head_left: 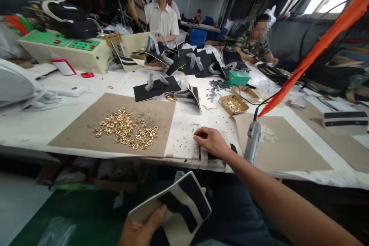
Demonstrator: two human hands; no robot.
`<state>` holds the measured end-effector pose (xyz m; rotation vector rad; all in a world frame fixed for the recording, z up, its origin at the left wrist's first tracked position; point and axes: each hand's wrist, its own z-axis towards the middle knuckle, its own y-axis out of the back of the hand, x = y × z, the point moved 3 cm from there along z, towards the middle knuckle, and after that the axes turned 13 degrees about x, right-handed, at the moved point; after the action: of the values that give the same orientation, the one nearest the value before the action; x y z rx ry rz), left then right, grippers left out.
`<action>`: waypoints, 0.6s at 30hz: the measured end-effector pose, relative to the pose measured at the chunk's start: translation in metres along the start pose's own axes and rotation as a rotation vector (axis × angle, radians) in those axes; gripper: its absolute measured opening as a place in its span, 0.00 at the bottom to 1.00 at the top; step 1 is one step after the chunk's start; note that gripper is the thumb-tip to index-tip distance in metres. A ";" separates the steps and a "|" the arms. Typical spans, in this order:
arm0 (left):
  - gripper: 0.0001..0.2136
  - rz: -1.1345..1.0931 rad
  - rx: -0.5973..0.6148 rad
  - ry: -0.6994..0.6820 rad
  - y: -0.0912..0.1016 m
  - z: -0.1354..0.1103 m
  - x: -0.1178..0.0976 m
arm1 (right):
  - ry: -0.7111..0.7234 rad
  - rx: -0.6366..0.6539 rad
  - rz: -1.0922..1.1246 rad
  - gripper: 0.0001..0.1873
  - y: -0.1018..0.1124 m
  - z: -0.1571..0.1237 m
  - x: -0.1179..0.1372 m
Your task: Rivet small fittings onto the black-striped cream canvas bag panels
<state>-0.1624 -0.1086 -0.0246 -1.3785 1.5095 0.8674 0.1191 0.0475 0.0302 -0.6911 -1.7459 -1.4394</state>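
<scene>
My left hand (142, 227) is closed on a cream panel with black stripes (180, 209), held tilted over my lap below the table edge. The thumb presses on its face. At the table's front edge my right hand (211, 141) has its fingertips pinched together, close to tiny dark bits (184, 138) scattered on the white surface. Whatever is between those fingertips is too small to make out. Left of this hand, a heap of gold metal buckles (121, 123) lies on a brown board (77, 123). A grey electric screwdriver (253, 142) hangs to the right of my wrist.
An orange strap (311, 57) slants down to the screwdriver. Black panels with wrapped handles (198, 61) are piled farther back. A small box of gold parts (234, 104) and a green box (238, 78) stand right of them. Two people (163, 19) (256, 42) are across the table.
</scene>
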 end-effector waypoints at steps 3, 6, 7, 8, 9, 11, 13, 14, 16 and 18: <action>0.23 -0.029 0.151 0.029 -0.012 0.007 0.003 | -0.062 -0.085 -0.057 0.05 0.024 -0.025 -0.022; 0.24 0.000 0.190 0.024 -0.019 0.010 0.002 | 0.002 -0.097 -0.156 0.03 0.023 -0.038 -0.030; 0.24 0.011 0.192 0.018 -0.022 0.009 0.001 | 0.041 -0.104 -0.196 0.03 0.019 -0.040 -0.030; 0.24 0.018 0.195 0.013 -0.025 0.007 -0.001 | 0.081 -0.118 -0.239 0.03 0.016 -0.043 -0.030; 0.24 0.018 0.201 0.012 -0.028 0.005 -0.003 | 0.116 -0.135 -0.283 0.04 0.013 -0.045 -0.029; 0.24 0.008 0.186 0.022 -0.035 -0.001 -0.006 | 0.149 -0.171 -0.368 0.04 0.011 -0.048 -0.029; 0.24 -0.001 0.121 0.042 -0.040 -0.007 -0.008 | 0.145 -0.181 -0.433 0.04 0.013 -0.051 -0.030; 0.25 -0.002 0.082 0.051 -0.042 -0.009 -0.008 | 0.134 -0.175 -0.454 0.04 0.015 -0.053 -0.031; 0.26 -0.003 0.029 0.061 -0.044 -0.012 -0.008 | 0.099 -0.150 -0.477 0.04 0.020 -0.056 -0.034; 0.27 -0.007 0.033 0.068 -0.046 -0.012 -0.007 | 0.063 -0.130 -0.488 0.04 0.024 -0.059 -0.036</action>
<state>-0.1184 -0.1232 -0.0107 -1.4011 1.5632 0.7955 0.1710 -0.0023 0.0192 -0.2835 -1.8625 -1.8909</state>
